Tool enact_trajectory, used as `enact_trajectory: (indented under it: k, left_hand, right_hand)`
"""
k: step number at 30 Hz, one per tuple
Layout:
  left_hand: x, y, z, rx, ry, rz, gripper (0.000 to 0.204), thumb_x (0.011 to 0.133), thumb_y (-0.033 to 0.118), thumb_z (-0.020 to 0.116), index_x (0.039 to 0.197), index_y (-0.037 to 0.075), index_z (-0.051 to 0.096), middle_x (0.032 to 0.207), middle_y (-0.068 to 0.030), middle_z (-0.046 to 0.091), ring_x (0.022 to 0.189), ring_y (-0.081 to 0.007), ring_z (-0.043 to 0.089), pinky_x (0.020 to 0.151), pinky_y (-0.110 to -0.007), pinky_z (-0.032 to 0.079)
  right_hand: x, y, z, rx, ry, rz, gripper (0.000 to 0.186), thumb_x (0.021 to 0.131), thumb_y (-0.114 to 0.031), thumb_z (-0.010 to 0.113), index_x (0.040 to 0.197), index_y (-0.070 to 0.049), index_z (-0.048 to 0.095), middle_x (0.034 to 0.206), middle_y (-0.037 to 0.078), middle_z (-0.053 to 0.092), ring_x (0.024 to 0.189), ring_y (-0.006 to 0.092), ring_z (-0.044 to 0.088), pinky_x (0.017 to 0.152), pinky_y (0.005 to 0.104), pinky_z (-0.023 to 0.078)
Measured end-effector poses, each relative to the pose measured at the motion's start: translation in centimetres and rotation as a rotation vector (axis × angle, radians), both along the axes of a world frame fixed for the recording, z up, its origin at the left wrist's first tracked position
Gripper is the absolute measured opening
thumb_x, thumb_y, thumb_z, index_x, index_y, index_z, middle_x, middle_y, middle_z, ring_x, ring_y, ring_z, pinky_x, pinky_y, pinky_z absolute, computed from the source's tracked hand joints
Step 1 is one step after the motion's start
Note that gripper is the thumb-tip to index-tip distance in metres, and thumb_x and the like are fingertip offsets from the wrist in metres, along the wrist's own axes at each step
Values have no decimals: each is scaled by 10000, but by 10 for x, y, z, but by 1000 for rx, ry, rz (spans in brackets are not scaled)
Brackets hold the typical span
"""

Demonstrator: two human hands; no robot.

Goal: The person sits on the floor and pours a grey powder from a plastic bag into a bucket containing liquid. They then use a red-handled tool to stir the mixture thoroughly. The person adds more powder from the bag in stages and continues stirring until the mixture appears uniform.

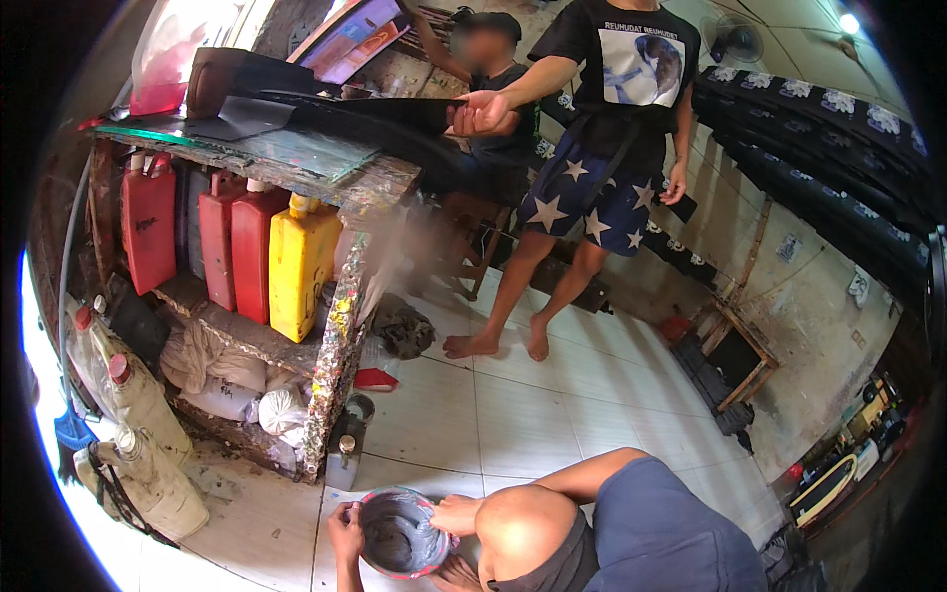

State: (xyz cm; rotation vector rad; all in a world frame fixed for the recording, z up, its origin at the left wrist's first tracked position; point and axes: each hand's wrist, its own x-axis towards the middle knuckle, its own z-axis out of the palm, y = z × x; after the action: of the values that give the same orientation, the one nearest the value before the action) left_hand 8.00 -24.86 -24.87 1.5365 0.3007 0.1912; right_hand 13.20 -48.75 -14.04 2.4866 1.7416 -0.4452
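Observation:
A round bucket (395,491) with a reddish rim stands on the tiled floor in front of me. Thick grey paste (395,538), with swirl marks in it, coats its inside. My left hand (346,531) grips the bucket's left rim, the fingers curled over the edge. On the opposite side my right hand (456,515) is closed at the rim, knuckles reaching over the paste. What it holds, if anything, is hidden. My bent knee and bare foot are right beside the bucket.
A paint-spattered shelf (330,395) on the left holds red jugs (252,257) and a yellow jug (299,271). A dark bottle (344,462) stands near the bucket. Worn white jerrycans (148,483) are at left. Two people are beyond; one holds dark material on the glass-topped counter. Dark patterned cloth hangs right.

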Motion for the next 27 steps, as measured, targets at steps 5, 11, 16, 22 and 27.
enact_trajectory:
  k: [5, 11, 16, 22, 27]
  left_hand:
    - [-14, -3, 2, 75, 32, 85, 270, 946, 224, 581, 898, -27, 669, 640, -25, 561, 590, -92, 451, 539, -286, 363]
    - [-16, -9, -2, 84, 31, 127, 269, 946, 215, 576, 906, -36, 666, 641, -31, 556, 583, -95, 442, 529, -289, 365]
    - [-17, -18, 7, 61, -6, 145, 260, 947, 205, 573, 907, -35, 664, 643, -33, 551, 595, -98, 431, 539, -290, 365]
    - [-16, -11, 16, 110, 12, 182, 262, 948, 205, 569, 917, -39, 662, 673, -38, 567, 603, -105, 433, 551, -296, 374]
    - [-17, -18, 16, 83, 73, 149, 295, 965, 231, 553, 939, -43, 659, 770, -79, 634, 706, -136, 517, 661, -306, 424]
  right_hand:
    - [30, 43, 24, 13, -86, 85, 133, 694, -151, 639, 664, -22, 657, 650, 176, 632, 620, 320, 658, 492, 438, 479]
    - [36, 37, -7, -3, -311, 348, 203, 689, -144, 624, 703, 58, 610, 648, 158, 629, 558, 272, 655, 442, 344, 498]
    - [-15, -38, -44, -144, -187, -76, 185, 704, -137, 637, 755, 41, 629, 661, 168, 642, 597, 298, 676, 474, 407, 516]
    - [18, 5, 24, -110, 59, -135, 147, 706, -154, 654, 781, -28, 657, 674, 181, 655, 623, 348, 670, 514, 449, 526]
    - [45, 37, 12, 147, -225, 149, 146, 698, -95, 615, 712, 48, 638, 648, 156, 622, 562, 281, 644, 450, 380, 480]
